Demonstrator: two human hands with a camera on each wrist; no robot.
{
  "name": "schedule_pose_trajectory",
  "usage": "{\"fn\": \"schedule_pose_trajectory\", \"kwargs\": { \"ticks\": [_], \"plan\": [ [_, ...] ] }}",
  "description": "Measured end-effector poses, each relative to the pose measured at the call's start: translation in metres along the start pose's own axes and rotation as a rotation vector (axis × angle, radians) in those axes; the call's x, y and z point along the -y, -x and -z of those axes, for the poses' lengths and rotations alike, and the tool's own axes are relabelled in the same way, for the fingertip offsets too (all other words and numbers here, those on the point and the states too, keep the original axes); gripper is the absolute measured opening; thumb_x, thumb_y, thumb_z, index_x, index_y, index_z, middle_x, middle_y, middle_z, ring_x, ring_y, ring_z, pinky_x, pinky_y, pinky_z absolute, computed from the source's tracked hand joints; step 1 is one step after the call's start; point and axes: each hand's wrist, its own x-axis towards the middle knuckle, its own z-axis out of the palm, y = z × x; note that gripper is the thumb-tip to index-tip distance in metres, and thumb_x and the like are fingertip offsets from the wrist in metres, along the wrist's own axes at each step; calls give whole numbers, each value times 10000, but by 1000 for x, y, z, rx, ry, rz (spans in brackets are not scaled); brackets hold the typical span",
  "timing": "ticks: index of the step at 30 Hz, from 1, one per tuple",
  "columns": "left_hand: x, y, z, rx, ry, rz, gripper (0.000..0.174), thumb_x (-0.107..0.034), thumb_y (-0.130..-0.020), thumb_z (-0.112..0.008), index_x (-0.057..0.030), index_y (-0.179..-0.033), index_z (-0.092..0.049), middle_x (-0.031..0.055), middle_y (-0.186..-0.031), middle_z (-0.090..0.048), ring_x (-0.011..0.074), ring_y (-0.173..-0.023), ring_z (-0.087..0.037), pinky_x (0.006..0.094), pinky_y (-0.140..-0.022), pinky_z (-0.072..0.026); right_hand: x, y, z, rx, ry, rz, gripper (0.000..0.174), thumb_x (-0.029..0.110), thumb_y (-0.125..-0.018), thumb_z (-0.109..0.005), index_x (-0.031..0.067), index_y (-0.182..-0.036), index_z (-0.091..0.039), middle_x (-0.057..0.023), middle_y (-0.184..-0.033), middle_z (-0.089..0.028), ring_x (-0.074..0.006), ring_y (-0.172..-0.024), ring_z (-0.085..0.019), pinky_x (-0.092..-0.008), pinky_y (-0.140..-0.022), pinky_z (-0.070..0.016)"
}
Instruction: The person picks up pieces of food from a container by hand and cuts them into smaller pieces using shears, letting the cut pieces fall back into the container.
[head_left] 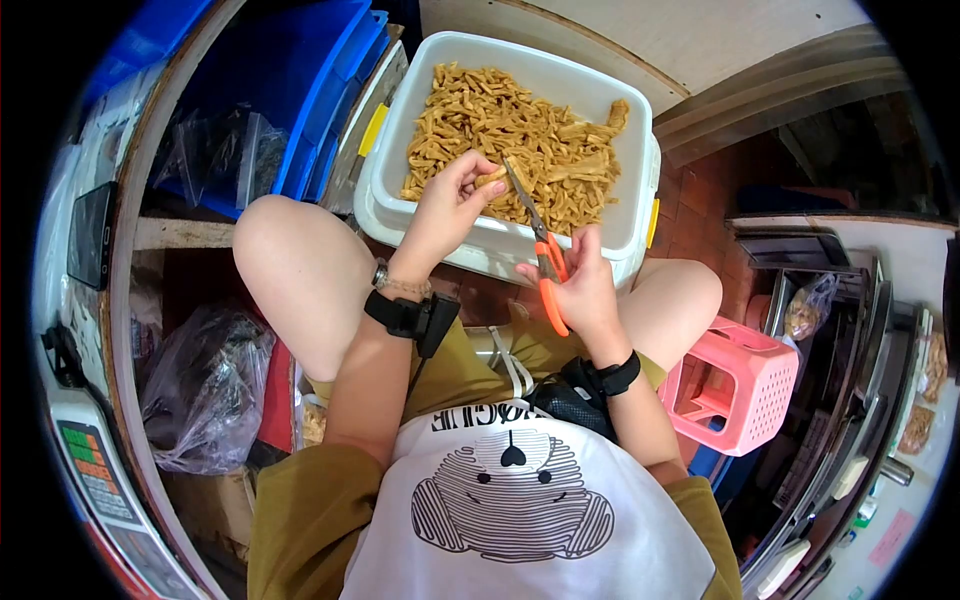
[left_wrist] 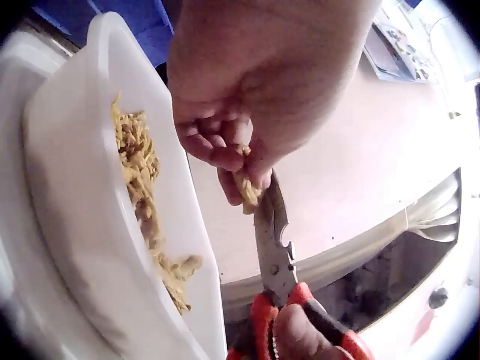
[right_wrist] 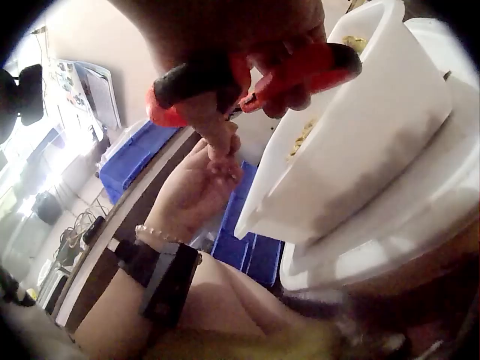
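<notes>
Centrally, white tub [head_left: 392, 170]: landmark of the scene, set in front of the person between the spread knees, holding a pile of brown strips [head_left: 490, 115]
Brown piece [head_left: 490, 178]: above the tub's near part, pinched at the left fingertips; its long axis runs from those fingers toward the blades, roughly crosswise to them in the head view
Left hand [head_left: 447, 205]: over the tub's near rim, thumb and fingers gripping the brown piece, which protrudes at the fingertips
Right hand [head_left: 588, 290]: on the person's side of the tub, toward its right end, grasping the orange handles of the scissors
Scissors [head_left: 541, 228]: long axis slanting from the right hand over the tub's near rim, tips directed away from the body and slightly left; blades just beside the brown piece, though whether they touch it cannot be told
Hands and brown piece: the piece lies left of and farther from the body than the right hand; the left hand is the nearer, being in contact, while the right reaches that area by the blades
Blue bins [head_left: 300, 80]: left of the tub
Clear plastic bag [head_left: 205, 390]: left of the tub and closer to the person
Pink stool [head_left: 762, 390]: right of the tub, beyond the right knee, closer to the person
</notes>
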Motion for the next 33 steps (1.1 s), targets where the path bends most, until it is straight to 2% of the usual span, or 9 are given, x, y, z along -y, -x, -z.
{"fn": "schedule_pose_trajectory", "kwargs": {
  "ticks": [3, 5, 8, 15, 18, 20, 23, 27, 33],
  "plan": [
    [-5, 2, 0, -8, 27, -10, 136, -105, -894, -650, -31, -940, -545, -47, -742, -534, 31, -647, -411, 199, -591, -358, 8, 2, 7, 42, -12, -102, 687, 389, -669, -863, 60, -925, -317, -102, -620, -468, -247, -512, -490, -343, -502, -434],
    [-5, 4, 2, 113, 4, 6, 145, -113, -901, -649, -33, -958, -542, -31, -852, -578, 43, -745, -489, 203, -687, -394, 3, 3, 5, 28, -11, -79, 690, 394, -670, -862, 59, -926, -315, -103, -623, -467, -252, -515, -492, -345, -501, -433],
    [-5, 7, -8, 159, 20, 16, 154, -112, -894, -654, -24, -965, -550, -20, -859, -575, 53, -757, -502, 209, -696, -406, -7, 4, 2, 9, -37, -46, 689, 393, -673, -861, 59, -921, -311, -106, -630, -470, -259, -520, -493, -346, -501, -433],
    [-15, 8, -6, 84, -191, 102, 164, -111, -891, -658, -17, -989, -565, -19, -857, -589, 54, -774, -521, 222, -696, -430, -2, -1, 3, 10, 15, -103, 654, 336, -693, -860, 63, -899, -303, -96, -643, -489, -244, -524, -484, -333, -508, -438],
    [-4, 7, -12, 44, -134, 76, 187, -115, -897, -654, -18, -1030, -565, -4, -901, -605, 56, -791, -538, 222, -733, -441, -4, 1, 2, -43, -139, -87, 659, 373, -696, -852, 66, -920, -314, -99, -660, -512, -240, -538, -506, -330, -525, -453],
    [9, 2, -15, -103, 224, -67, 204, -126, -920, -625, -14, -1078, -561, -16, -852, -595, 46, -712, -508, 206, -639, -409, -3, 1, 6, -35, -70, -81, 666, 403, -694, -845, 66, -933, -322, -103, -669, -525, -243, -550, -525, -337, -538, -463],
    [-5, 3, -8, -124, 361, 38, 235, -124, -931, -613, -19, -1130, -544, 1, -959, -583, 63, -798, -554, 210, -715, -446, -4, 2, 10, -13, 11, -58, 689, 459, -688, -830, 65, -960, -334, -112, -682, -544, -256, -575, -563, -354, -559, -478],
    [-1, 1, -5, -110, 462, 62, 257, -100, -928, -612, -13, -1152, -520, 30, -1046, -551, 83, -865, -577, 227, -770, -473, 4, 2, 12, 32, 67, -9, 708, 487, -679, -824, 65, -978, -340, -120, -683, -556, -291, -592, -589, -374, -565, -481],
    [2, 3, -4, -55, 430, 27, 222, -92, -930, -606, -13, -1111, -503, 33, -1054, -552, 88, -913, -585, 249, -794, -491, 6, 2, 13, 72, 109, -36, 715, 490, -671, -827, 68, -985, -342, -115, -676, -562, -313, -595, -593, -375, -560, -479]
  ]
}}
